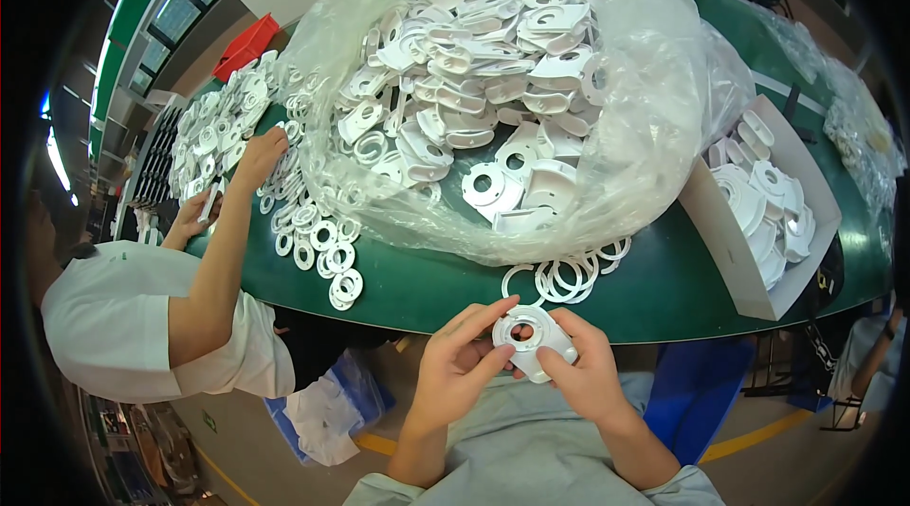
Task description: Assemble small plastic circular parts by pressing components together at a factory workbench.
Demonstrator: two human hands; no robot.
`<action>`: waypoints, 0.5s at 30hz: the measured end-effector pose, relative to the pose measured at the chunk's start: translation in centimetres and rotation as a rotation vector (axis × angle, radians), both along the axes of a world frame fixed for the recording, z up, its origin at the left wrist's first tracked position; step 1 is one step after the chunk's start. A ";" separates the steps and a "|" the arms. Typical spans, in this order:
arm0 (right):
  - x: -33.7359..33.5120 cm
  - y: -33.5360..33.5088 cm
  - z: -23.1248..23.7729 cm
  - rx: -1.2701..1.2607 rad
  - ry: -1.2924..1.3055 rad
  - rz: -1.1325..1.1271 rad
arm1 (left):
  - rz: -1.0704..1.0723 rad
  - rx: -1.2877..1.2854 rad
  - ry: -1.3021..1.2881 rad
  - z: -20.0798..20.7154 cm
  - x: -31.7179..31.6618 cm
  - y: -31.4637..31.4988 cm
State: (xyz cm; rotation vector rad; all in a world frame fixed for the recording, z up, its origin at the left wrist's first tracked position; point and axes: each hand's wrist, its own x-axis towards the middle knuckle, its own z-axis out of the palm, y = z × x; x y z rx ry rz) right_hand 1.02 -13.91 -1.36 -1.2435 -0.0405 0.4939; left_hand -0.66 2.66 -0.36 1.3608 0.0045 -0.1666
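Note:
Between my two hands, just off the table's near edge, is a white plastic housing with a round hole through its wide end. My left hand grips its left side, thumb on the face beside the hole. On the other side my right hand pinches it, thumb pressed near the narrower end. The fingertips behind the piece are mostly hidden. Several thin white rings lie on the table just beyond my hands. Past them a big clear plastic bag stands open, heaped with similar white housings.
A carton of white parts stands at right on the green table. Small white rings spread along the left, near a red bin. A co-worker handles white parts at left. Blue bins flank me below the table.

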 end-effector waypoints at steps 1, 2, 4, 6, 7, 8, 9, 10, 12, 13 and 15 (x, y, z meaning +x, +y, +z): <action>0.0 0.0 -0.2 0.026 -0.008 -0.013 | 0.002 -0.011 0.001 0.1 0.1 -0.2; 0.0 0.0 -0.3 0.051 -0.015 -0.027 | 0.003 -0.022 0.001 0.1 0.3 -0.3; -0.1 -0.3 -0.3 0.001 -0.070 -0.041 | -0.010 -0.011 -0.025 -0.2 0.4 -0.6; -0.3 -1.5 0.4 -0.121 -0.170 -0.088 | -0.010 0.071 -0.150 0.0 0.8 -0.9; -0.5 -2.9 1.4 -0.191 -0.219 -0.119 | -0.007 0.074 -0.159 0.4 1.4 -0.4; -0.5 -4.3 2.6 -0.271 -0.282 -0.332 | 0.037 0.305 -0.330 0.8 2.5 0.5; -0.2 -5.9 3.6 -0.352 -0.344 -0.542 | 0.085 0.535 -0.498 1.2 3.7 1.3; 0.3 -7.9 4.4 -0.387 -0.407 -0.807 | 0.187 0.707 -0.551 1.7 5.3 1.8; 2.6 -14.7 6.8 -0.636 -0.454 -0.835 | 0.257 0.965 -0.644 1.4 9.8 2.8; 4.1 -17.2 7.5 -0.738 -0.480 -0.859 | 0.239 1.067 -0.691 1.1 11.4 3.5; 6.7 -20.9 7.0 -0.779 -0.511 -0.821 | 0.182 1.117 -0.633 0.7 12.8 3.9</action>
